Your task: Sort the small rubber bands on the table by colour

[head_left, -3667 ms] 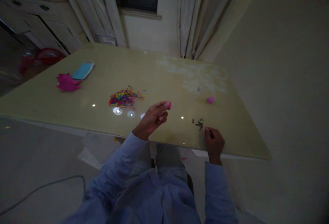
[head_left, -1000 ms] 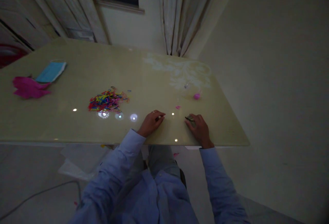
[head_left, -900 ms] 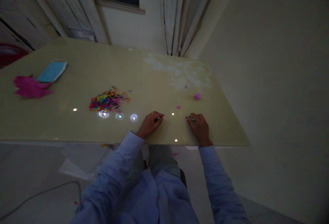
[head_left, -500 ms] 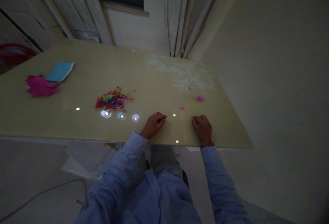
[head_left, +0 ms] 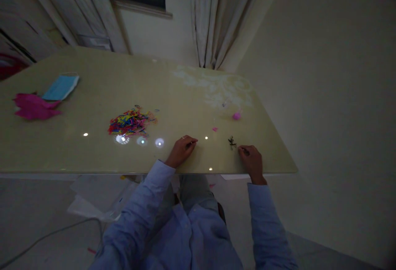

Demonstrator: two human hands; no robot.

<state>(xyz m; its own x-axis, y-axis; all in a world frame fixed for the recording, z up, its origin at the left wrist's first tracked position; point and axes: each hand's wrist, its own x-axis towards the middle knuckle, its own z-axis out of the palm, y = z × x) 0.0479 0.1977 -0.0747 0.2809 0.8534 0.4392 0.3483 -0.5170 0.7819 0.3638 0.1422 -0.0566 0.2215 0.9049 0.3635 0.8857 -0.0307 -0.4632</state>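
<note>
A small heap of thin black bands (head_left: 232, 142) lies on the desk (head_left: 182, 105), in its near right part; the bands cross one another loosely, and the heap is between the two hands, much closer to the right hand (head_left: 252, 161); this hand is just beside the heap, its fingers curled in and the tips of thumb and forefinger brought near to each other; a dark spot shows inside the curl, but one cannot tell if it is a band or only shadow, nor if the tips close fully.

The left hand (head_left: 181, 151) is well apart from the bands, with its back turned upward and a ring (head_left: 183, 137) on one finger; its thumb and fingers point toward the right hand and their tips look close together; whether they press on something very small cannot be told.

A little pink scrap (head_left: 215, 129) lies to the left of the black heap and somewhat farther from the person; beyond it, to the right, is a rounded pink lump (head_left: 236, 116); a small clear object (head_left: 224, 105) is near this lump, too faint to be named.

To the left of the left hand spreads a bigger pile of coloured bands (head_left: 130, 123), red, yellow, blue and pink; farther left lie a crumpled pink piece (head_left: 36, 107) and, just behind it, a blue mask (head_left: 62, 87).
</note>
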